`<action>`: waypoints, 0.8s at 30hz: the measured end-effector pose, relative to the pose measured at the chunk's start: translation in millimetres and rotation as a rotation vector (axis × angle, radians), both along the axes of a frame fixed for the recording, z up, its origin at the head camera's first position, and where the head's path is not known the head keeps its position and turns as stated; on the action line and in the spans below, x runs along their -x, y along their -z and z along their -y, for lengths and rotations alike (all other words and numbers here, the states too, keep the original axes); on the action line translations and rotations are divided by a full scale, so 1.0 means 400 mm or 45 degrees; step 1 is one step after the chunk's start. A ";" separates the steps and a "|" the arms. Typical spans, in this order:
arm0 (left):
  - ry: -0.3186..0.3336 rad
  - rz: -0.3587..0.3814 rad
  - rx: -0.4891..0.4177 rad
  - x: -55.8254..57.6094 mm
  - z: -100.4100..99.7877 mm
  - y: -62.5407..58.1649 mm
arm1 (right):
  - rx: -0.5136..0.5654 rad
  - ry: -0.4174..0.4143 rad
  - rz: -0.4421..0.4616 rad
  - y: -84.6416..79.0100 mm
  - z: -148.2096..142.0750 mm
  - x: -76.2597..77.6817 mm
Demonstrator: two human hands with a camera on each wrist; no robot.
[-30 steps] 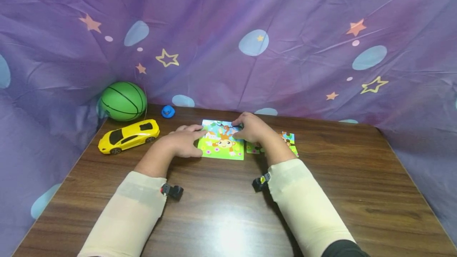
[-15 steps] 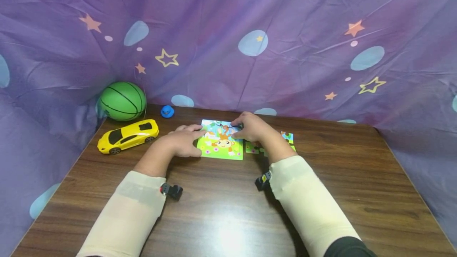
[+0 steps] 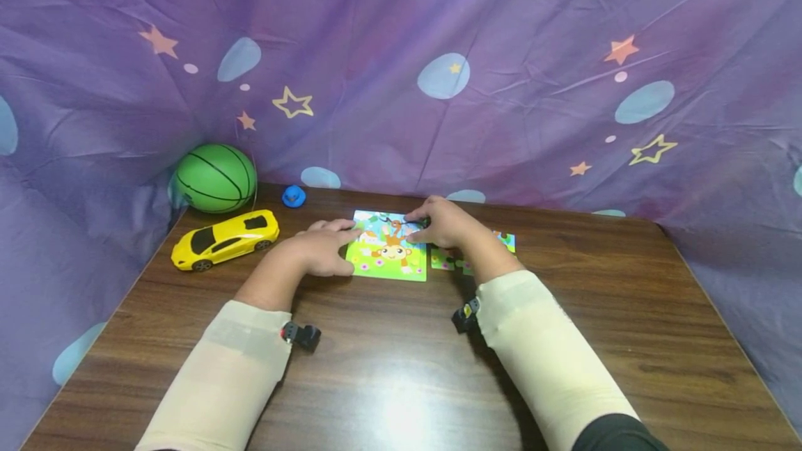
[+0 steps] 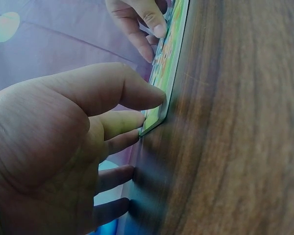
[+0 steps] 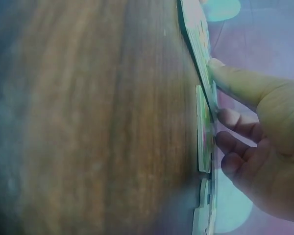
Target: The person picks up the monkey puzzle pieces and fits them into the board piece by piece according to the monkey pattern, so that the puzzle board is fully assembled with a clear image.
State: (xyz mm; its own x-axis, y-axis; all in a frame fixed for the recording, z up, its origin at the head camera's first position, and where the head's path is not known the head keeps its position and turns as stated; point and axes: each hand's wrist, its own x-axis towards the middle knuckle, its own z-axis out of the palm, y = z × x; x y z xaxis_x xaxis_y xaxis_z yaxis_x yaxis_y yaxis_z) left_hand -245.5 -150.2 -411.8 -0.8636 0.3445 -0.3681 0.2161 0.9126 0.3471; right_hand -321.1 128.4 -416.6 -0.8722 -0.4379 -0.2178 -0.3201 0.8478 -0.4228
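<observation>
A flat jigsaw puzzle point(image 3: 388, 266) with a cartoon monkey lies between my hands in the head view. My left hand point(image 3: 316, 250) rests at its left side. In the left wrist view, the thumb point(image 4: 144, 95) touches the near left corner and the other fingers reach down beside it. My right hand point(image 3: 441, 225) is over the upper right corner, which it partly hides. The right wrist view has that thumb point(image 5: 235, 81) touching the puzzle's side, while the other fingers bend loosely past it. Loose puzzle pieces point(image 3: 442, 259) lie under and behind the right forearm.
A yellow toy car point(image 3: 225, 241), a green ball point(image 3: 216, 178) and a small blue rubber duck point(image 3: 294, 196) stand at the left back of the wooden table point(image 3: 376, 360). A purple curtain point(image 3: 363, 138) hangs behind. Each wrist carries a small black camera point(image 3: 302, 335).
The right forearm and its wrist camera have shifted slightly to the right, hiding more of the loose pieces. Left hand, puzzle and fingertips stay in place.
</observation>
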 end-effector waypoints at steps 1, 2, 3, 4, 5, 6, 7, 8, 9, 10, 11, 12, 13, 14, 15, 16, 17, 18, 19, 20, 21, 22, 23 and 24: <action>-0.001 0.001 -0.002 0.000 0.000 0.000 | -0.002 -0.004 0.002 0.000 -0.001 0.000; -0.001 0.001 -0.001 -0.001 0.000 0.000 | -0.006 -0.012 0.002 0.001 -0.002 0.000; 0.000 0.000 -0.001 -0.001 0.000 0.001 | -0.012 -0.021 0.000 0.002 -0.002 0.001; 0.000 0.000 -0.001 -0.002 0.000 0.000 | -0.019 -0.032 -0.003 0.003 -0.003 0.001; 0.001 0.000 -0.001 -0.002 0.000 0.000 | -0.025 -0.040 -0.005 0.003 -0.003 0.001; 0.001 0.001 -0.001 -0.003 0.000 -0.001 | -0.034 -0.050 -0.008 0.002 -0.004 0.001; 0.002 0.002 -0.002 -0.003 0.000 -0.001 | -0.046 -0.060 -0.011 0.002 -0.004 0.001; 0.002 0.004 -0.002 -0.003 0.000 -0.002 | -0.053 -0.068 -0.011 0.001 -0.005 0.000; 0.003 0.005 -0.002 -0.003 0.000 -0.002 | -0.060 -0.075 -0.011 -0.001 -0.006 0.000; 0.003 0.008 -0.002 -0.003 0.000 -0.002 | -0.064 -0.082 -0.009 -0.003 -0.007 -0.001; 0.003 0.010 -0.002 -0.002 0.001 -0.002 | -0.069 -0.087 -0.005 -0.006 -0.008 -0.001; 0.003 0.012 -0.002 -0.002 0.001 -0.002 | -0.073 -0.096 -0.001 -0.007 -0.008 -0.002; 0.003 0.014 -0.003 -0.002 0.001 -0.002 | -0.074 -0.101 0.004 -0.009 -0.009 -0.003; 0.003 0.015 -0.003 -0.002 0.001 -0.002 | -0.073 -0.104 0.008 -0.010 -0.010 -0.004; 0.004 0.016 -0.004 -0.001 0.001 -0.002 | -0.075 -0.106 0.010 -0.011 -0.010 -0.004; 0.004 0.018 -0.006 -0.001 0.001 -0.002 | -0.075 -0.107 0.013 -0.011 -0.011 -0.004; 0.005 0.019 -0.008 -0.001 0.001 -0.003 | -0.075 -0.107 0.014 -0.011 -0.011 -0.004; 0.005 0.019 -0.010 -0.002 0.001 -0.003 | -0.071 -0.105 0.016 -0.010 -0.011 -0.004; 0.006 0.020 -0.011 -0.002 0.001 -0.003 | -0.066 -0.102 0.018 -0.009 -0.012 -0.004; 0.006 0.020 -0.011 -0.001 0.002 -0.003 | -0.063 -0.100 0.021 -0.009 -0.011 -0.003; 0.007 0.018 -0.011 -0.001 0.002 -0.002 | -0.060 -0.097 0.022 -0.009 -0.011 -0.003; 0.008 0.016 -0.010 -0.001 0.003 -0.001 | -0.055 -0.096 0.023 -0.009 -0.011 -0.002; 0.008 0.013 -0.009 0.000 0.003 0.000 | -0.048 -0.097 0.029 -0.009 -0.011 -0.003; 0.008 0.012 -0.008 0.000 0.003 0.001 | -0.041 -0.095 0.033 -0.009 -0.011 -0.003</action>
State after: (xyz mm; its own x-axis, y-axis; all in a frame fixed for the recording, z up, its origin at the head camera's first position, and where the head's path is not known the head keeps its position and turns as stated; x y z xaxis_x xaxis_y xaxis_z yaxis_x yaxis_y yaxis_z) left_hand -245.7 -151.5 -412.0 -0.8580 0.3525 -0.3737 0.2188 0.9089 0.3550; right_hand -319.9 132.8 -412.9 -0.8315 -0.4936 -0.2550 -0.3718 0.8354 -0.4048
